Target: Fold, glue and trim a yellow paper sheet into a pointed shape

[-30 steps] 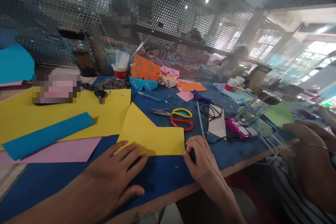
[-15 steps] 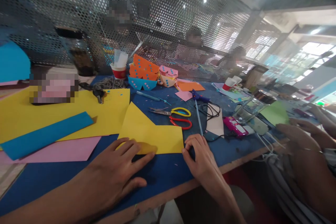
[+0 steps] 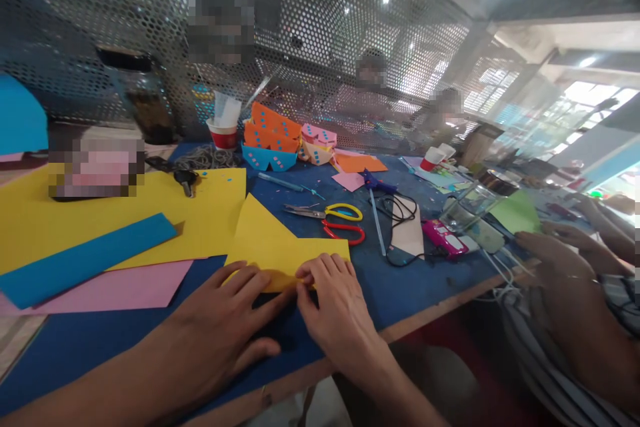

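Yellow paper [image 3: 280, 253] lies beneath the spread left hand [image 3: 233, 310]; the curled right hand [image 3: 336, 303], grip unclear, has slid alongside, perhaps creasing it.

Yellow paper [image 3: 270, 247], peaked at left, lying on blue tabletop [image 3: 90, 340].

A: Hidden?
B: Left hand [image 3: 233, 310] and right hand [image 3: 337, 303] are covering parts of the small yellow paper [image 3: 270, 247].
A: Cut off?
B: Left frame edge is clipping the curved blue card [image 3: 23, 117].
A: Blurred?
B: Pixelation is masking a pinkish object [image 3: 97, 170].
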Action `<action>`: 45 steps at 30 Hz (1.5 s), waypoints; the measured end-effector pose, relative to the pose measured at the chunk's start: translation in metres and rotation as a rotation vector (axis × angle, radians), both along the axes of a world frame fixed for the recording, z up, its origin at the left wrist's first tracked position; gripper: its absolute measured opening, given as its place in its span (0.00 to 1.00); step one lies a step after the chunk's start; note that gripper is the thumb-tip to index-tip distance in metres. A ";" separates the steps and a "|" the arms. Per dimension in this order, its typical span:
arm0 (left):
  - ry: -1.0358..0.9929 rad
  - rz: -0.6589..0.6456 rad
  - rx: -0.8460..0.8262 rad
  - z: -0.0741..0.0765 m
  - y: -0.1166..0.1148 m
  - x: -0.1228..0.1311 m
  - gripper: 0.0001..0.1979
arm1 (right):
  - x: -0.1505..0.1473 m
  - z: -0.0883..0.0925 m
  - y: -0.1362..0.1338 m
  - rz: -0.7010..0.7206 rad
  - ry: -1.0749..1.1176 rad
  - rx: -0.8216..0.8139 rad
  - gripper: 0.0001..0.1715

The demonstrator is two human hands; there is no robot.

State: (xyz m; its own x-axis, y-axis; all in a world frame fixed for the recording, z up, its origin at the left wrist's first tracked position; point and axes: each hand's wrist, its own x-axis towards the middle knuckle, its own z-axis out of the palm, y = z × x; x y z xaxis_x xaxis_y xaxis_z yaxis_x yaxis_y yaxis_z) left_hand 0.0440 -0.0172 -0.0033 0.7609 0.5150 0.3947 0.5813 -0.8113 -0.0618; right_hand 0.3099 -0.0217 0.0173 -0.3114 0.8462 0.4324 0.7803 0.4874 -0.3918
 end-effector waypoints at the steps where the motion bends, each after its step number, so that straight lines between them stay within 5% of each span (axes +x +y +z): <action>1: -0.004 -0.003 0.006 0.001 0.000 0.001 0.29 | -0.001 -0.002 0.002 -0.013 -0.016 -0.012 0.15; 19: -0.066 0.007 -0.010 0.002 -0.006 0.002 0.28 | 0.007 -0.001 0.005 -0.079 0.077 -0.227 0.22; 45: -0.084 0.091 -0.003 -0.004 -0.013 0.007 0.28 | 0.039 -0.019 0.003 -0.184 0.101 -0.105 0.24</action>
State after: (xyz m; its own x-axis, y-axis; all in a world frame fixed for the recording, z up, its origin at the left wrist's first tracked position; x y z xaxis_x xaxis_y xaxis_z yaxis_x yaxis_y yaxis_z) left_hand 0.0508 -0.0303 -0.0072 0.6754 0.5819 0.4531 0.6555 -0.7551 -0.0072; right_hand 0.3494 -0.0185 -0.0017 -0.1076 0.9267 0.3601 0.8067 0.2931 -0.5131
